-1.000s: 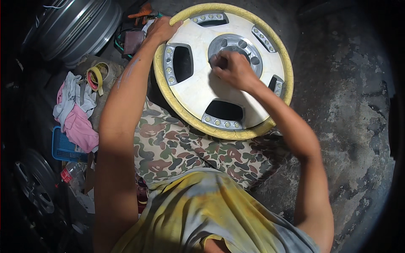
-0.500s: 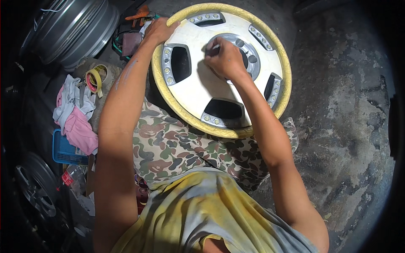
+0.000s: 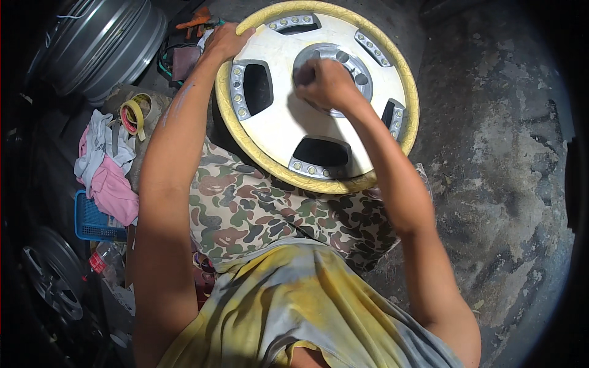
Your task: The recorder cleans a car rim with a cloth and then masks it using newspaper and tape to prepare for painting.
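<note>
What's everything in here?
Large wheel: one, white and yellow, top
Wheel barrel: one, silver, upper left
Spoked wheel: one, grey, lower left
Unclear item: one, orange, upper left
Square sheet: one, brownish, upper left
Tape roll: at least one, yellow, left
Cloths: at least two, grey, pink, left
Basket: one, blue, left
Bottle: one, clear, lower left
Floor: one, dark grey, right
Trousers: one pair, camouflage, centre
Shirt: one, grey and yellow, bottom
Arms: two, bare, both sides
Left grip: one, bare, at large wheel
Right grip: one, bare, over large wheel
</note>
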### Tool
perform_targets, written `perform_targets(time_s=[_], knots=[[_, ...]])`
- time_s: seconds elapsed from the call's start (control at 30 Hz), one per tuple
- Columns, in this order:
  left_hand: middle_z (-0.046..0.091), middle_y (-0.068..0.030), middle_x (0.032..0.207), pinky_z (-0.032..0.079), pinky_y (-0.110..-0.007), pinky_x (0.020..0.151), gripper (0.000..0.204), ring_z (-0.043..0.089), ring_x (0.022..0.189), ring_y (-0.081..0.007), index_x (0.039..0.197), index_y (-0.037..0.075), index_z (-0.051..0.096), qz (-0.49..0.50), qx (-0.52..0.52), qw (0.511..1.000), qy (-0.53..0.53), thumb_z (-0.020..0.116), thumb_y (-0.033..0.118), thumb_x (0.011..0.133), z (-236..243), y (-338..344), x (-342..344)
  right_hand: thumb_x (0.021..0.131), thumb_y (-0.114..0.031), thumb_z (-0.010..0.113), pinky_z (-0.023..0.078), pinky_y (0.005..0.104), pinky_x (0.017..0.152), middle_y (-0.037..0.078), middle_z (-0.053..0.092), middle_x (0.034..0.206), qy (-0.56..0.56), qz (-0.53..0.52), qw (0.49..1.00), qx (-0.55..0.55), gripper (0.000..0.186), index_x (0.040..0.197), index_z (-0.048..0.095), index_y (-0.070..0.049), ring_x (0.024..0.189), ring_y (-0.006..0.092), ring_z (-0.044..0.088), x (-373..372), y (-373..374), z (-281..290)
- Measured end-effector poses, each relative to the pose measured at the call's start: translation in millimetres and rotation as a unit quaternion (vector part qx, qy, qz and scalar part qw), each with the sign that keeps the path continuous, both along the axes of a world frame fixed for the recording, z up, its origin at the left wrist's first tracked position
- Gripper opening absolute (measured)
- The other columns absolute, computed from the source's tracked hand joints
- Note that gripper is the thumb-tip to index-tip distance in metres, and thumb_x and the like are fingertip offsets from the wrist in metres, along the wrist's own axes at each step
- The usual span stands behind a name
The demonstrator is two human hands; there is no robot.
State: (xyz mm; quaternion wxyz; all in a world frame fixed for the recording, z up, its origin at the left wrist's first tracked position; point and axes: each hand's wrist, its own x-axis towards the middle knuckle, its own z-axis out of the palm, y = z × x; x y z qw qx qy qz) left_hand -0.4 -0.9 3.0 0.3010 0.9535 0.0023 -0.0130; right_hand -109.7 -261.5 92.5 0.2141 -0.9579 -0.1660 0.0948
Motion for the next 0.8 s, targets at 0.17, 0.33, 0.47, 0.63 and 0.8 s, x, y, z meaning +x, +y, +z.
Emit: perform_targets(time_s=[0.17,0.33,0.47,0.63,0.8], knots=[[0.072,-0.0196,0.110,0.050,-0.046,0.092,0.054,0.068,0.105,-0.0355,0.117,0.010,0.072,0.016,0.004,1.000,-0.020,0.059,0.056,0.092,0,-1,-2,0.076,-0.005,0.070,0.055,0.0391,0.074,0.014,0.073,0.083,0.064,0.213,0.969,-0.110,0.013,0.089,0.071,-0.004,0.079,0.0297,0.071,-17,-59,36],[0.073,-0.0200,0.106,0.051,-0.044,0.089,0.053,0.070,0.100,-0.0340,0.115,0.009,0.073,0.008,-0.007,1.000,-0.025,0.058,0.054,0.093,-1,-1,0,0.073,0.001,0.068,0.055,0.0395,0.075,0.016,0.072,0.085,0.062,0.271,0.946,-0.169,0.015,0.088,0.071,-0.001,0.080,0.0306,0.071,-10,-92,58],[0.072,-0.0195,0.109,0.051,-0.046,0.091,0.053,0.068,0.105,-0.0360,0.118,0.011,0.072,0.013,0.003,1.000,-0.018,0.059,0.055,0.093,0,-1,1,0.079,-0.003,0.074,0.056,0.0386,0.078,0.014,0.073,0.092,0.095,0.218,0.970,-0.039,0.021,0.099,0.067,-0.001,0.086,0.0268,0.072,-24,-66,41],[0.073,-0.0206,0.107,0.051,-0.045,0.090,0.053,0.070,0.102,-0.0347,0.117,0.008,0.072,0.015,0.013,0.999,-0.029,0.058,0.053,0.094,4,-2,-2,0.076,-0.012,0.071,0.055,0.0403,0.083,0.014,0.074,0.087,0.017,-0.023,0.991,0.129,0.016,0.090,0.066,-0.008,0.087,0.0325,0.072,-6,-2,3],[0.072,-0.0227,0.108,0.049,-0.045,0.094,0.055,0.068,0.106,-0.0361,0.116,0.006,0.072,0.018,0.004,1.000,-0.007,0.059,0.054,0.093,8,-3,-5,0.073,-0.019,0.073,0.054,0.0395,0.086,0.016,0.074,0.091,-0.047,-0.215,0.965,0.145,0.015,0.084,0.070,-0.009,0.089,0.0332,0.072,60,25,-34]])
